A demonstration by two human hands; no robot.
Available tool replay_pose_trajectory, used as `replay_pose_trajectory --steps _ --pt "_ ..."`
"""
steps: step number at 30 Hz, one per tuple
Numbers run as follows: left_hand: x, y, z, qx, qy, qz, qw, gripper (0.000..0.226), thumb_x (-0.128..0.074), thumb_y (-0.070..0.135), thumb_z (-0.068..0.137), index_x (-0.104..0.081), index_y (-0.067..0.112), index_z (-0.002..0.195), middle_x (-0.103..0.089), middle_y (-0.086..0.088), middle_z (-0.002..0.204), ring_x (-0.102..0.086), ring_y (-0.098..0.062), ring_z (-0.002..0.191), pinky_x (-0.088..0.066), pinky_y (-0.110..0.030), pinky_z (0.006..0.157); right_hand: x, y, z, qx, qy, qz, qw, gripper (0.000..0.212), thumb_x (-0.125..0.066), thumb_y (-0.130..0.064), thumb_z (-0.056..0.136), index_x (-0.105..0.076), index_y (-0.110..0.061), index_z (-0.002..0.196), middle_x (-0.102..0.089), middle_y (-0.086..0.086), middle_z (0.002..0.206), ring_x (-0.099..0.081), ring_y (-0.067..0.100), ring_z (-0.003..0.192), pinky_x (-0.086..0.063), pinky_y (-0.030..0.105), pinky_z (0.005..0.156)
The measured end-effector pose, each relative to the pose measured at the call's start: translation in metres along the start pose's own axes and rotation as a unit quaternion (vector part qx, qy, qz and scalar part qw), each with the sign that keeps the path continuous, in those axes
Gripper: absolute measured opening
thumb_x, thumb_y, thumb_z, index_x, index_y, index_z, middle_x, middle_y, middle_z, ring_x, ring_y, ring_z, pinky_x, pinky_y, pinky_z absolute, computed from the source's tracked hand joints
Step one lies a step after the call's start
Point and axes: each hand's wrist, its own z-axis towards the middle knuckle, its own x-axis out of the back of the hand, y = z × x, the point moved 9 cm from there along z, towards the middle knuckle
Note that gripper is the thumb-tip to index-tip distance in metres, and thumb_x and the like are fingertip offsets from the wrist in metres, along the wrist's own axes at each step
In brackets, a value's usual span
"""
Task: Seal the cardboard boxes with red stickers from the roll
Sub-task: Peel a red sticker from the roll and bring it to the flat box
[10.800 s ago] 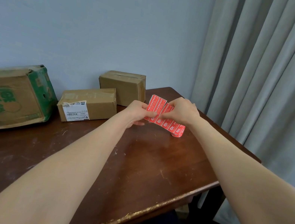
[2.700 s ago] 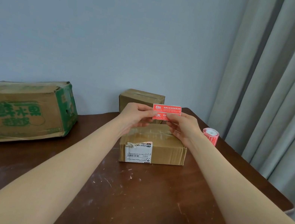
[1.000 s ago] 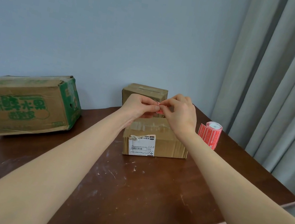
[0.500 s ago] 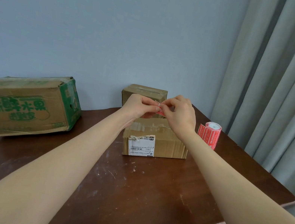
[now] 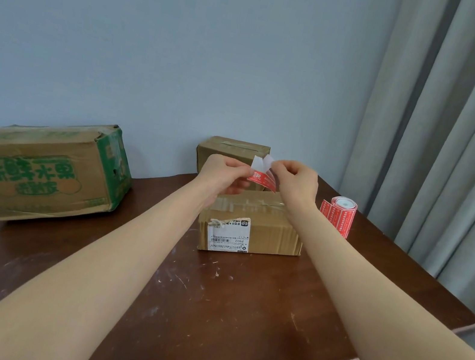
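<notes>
A small cardboard box (image 5: 268, 233) with a white shipping label lies in the middle of the table, old clear tape along its top seam. Above it both hands pinch a red sticker (image 5: 261, 179). My left hand (image 5: 224, 174) holds its left end. My right hand (image 5: 296, 180) grips a white corner peeled upward, so the white side shows. The roll of red stickers (image 5: 338, 215) stands to the right of the box with a loose end hanging at its left.
A second small cardboard box (image 5: 228, 149) stands behind against the wall. A large box with green print (image 5: 41, 170) lies at the left. The dark wooden table (image 5: 208, 301) ends at the right near grey curtains (image 5: 459, 139).
The sticker, pinched tight between both hands a second ago, now has a white layer peeled up at its top. The hands have drawn slightly apart.
</notes>
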Motion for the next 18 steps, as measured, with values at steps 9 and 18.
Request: replay_pose_trajectory --steps 9,18 --pt "0.015 -0.014 0.005 0.039 0.035 -0.018 0.998 0.016 -0.069 0.008 0.085 -0.068 0.002 0.100 -0.068 -0.007 0.078 -0.063 -0.009 0.061 -0.055 -0.021 0.059 0.012 0.026 0.005 -0.116 0.047 0.137 0.983 0.014 -0.060 -0.019 0.091 -0.069 -0.010 0.099 -0.062 0.000 0.085 -0.050 0.008 0.068 -0.036 0.019 0.055" --pt "0.043 -0.024 0.006 0.049 0.090 -0.025 0.994 0.008 -0.065 0.006 0.088 -0.064 0.004 0.095 -0.065 -0.007 0.075 -0.060 -0.009 0.060 -0.054 -0.019 0.056 0.014 0.032 0.005 -0.141 0.073 0.198 0.967 0.007 -0.062 -0.015 0.090 -0.061 -0.014 0.083 -0.058 -0.001 0.077 -0.054 0.008 0.065 -0.038 0.022 0.052"
